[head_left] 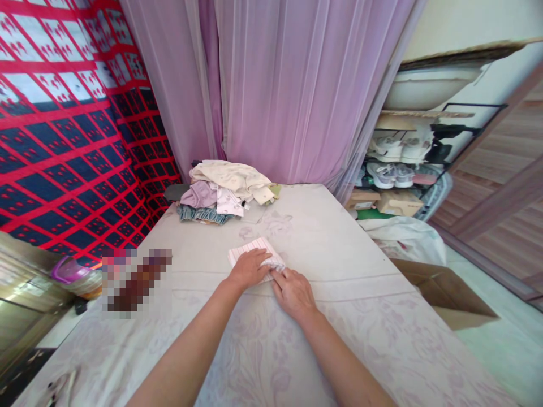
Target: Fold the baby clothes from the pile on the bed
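Observation:
A pink-and-white striped piece of folded cloth (242, 250) lies on the bed cover in front of me, a small flat bundle. My left hand (251, 267) rests flat across its top, fingers stretched out toward the right. At the bundle's near right corner, my right hand (296, 293) has its fingers closed on the cloth's edge, touching or nearly touching the left fingertips. Both hands cover part of the cloth, so its exact kind cannot be made out. Beyond it sits a heap of clothes (231, 178) in cream, lilac and denim blue.
A pale flowered sheet (348, 249) covers the bed. Purple curtains (271, 96) hang behind it, and a red-and-dark patterned cloth (63, 141) at left. On the right are a shoe rack (399, 150) and an open cardboard box (445, 291). A blurred patch hides something at left.

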The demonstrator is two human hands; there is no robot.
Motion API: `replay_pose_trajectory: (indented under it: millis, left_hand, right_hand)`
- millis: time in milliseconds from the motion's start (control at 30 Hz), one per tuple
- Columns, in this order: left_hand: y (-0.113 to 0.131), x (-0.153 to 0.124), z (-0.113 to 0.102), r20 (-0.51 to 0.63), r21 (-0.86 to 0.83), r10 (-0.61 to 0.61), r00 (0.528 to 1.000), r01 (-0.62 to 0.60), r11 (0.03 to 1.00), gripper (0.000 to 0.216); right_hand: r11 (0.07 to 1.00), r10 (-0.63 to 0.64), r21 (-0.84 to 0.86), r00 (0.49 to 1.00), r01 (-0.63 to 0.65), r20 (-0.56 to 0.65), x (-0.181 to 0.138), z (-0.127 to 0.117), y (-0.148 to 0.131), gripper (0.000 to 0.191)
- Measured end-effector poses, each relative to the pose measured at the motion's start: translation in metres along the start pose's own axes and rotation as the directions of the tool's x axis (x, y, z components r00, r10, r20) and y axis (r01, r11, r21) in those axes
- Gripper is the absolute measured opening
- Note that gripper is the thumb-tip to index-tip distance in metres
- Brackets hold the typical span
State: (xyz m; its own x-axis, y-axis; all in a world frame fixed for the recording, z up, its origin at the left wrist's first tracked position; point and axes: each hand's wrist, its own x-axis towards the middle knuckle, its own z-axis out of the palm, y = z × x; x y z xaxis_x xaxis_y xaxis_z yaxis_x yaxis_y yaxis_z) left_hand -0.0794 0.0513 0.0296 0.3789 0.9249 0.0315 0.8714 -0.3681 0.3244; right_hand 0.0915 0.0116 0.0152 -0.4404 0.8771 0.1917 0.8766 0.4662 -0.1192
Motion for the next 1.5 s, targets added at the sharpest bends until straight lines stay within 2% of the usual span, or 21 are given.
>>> replay_pose_trajectory:
  millis: [167, 300, 433, 500, 600, 700, 867, 1033, 1167, 1300, 1400, 1500]
  left_hand:
    - [-0.003, 0.002, 0.001, 0.012, -0.036, -0.014, 1.0, 0.014, 0.999, 0.043]
    - [-0.004, 0.001, 0.004, -0.002, -0.022, -0.003, 1.0, 0.003, 1.0, 0.043]
    - [-0.004, 0.0, 0.006, -0.02, -0.026, 0.005, 1.0, -0.006, 1.0, 0.043]
    - [-0.003, 0.001, 0.006, -0.028, -0.024, 0.003, 1.0, -0.004, 1.0, 0.042]
    - [-0.001, 0.001, 0.005, -0.037, -0.012, -0.001, 0.999, 0.001, 1.0, 0.041]
    - [0.001, 0.0, 0.004, -0.034, -0.005, -0.003, 0.999, 0.003, 1.0, 0.041]
    - [0.003, -0.005, 0.008, -0.025, 0.017, -0.009, 1.0, 0.009, 1.0, 0.045]
    - [0.007, -0.013, 0.008, 0.018, 0.036, -0.022, 1.0, 0.022, 0.999, 0.056]
    - [0.011, -0.017, 0.009, 0.017, 0.034, -0.014, 1.0, 0.014, 0.999, 0.063]
    - [0.01, -0.015, 0.01, 0.04, 0.029, -0.018, 0.999, 0.017, 0.999, 0.071]
    - [0.002, -0.011, 0.005, 0.064, -0.063, -0.028, 0.998, 0.032, 0.997, 0.06]
    - [-0.01, -0.011, -0.002, 0.013, -0.094, -0.078, 0.997, 0.079, 0.992, 0.052]
  right_hand:
    - [0.991, 0.115, -0.076, 0.991, -0.11, 0.068, 0.003, -0.004, 0.001, 0.034]
    - [0.983, 0.16, -0.097, 0.986, -0.155, 0.051, -0.008, 0.0, 0.004, 0.035]
    - [0.981, 0.194, -0.02, 0.981, -0.193, 0.012, -0.012, 0.001, 0.007, 0.031]
    - [0.965, 0.262, 0.039, 0.965, -0.261, -0.018, -0.007, 0.001, 0.008, 0.028]
    - [0.913, 0.405, 0.088, 0.912, -0.399, -0.066, 0.007, 0.001, 0.005, 0.025]
    - [0.878, 0.473, 0.107, 0.879, -0.466, -0.056, 0.019, 0.003, 0.003, 0.035]
    - [0.902, 0.42, 0.105, 0.907, -0.42, 0.024, 0.022, 0.006, 0.01, 0.029]
    - [0.937, 0.324, 0.158, 0.944, -0.311, -0.065, 0.013, 0.012, 0.021, 0.031]
    - [0.935, 0.284, 0.234, 0.958, -0.267, -0.042, 0.012, 0.017, 0.031, 0.034]
    - [0.918, 0.242, 0.328, 0.97, -0.221, -0.025, 0.008, 0.02, 0.043, 0.045]
    - [0.909, 0.26, 0.347, 0.965, -0.229, -0.046, 0.009, 0.013, 0.048, 0.043]
    - [0.92, 0.248, 0.338, 0.962, -0.196, -0.116, 0.024, -0.003, 0.04, 0.039]
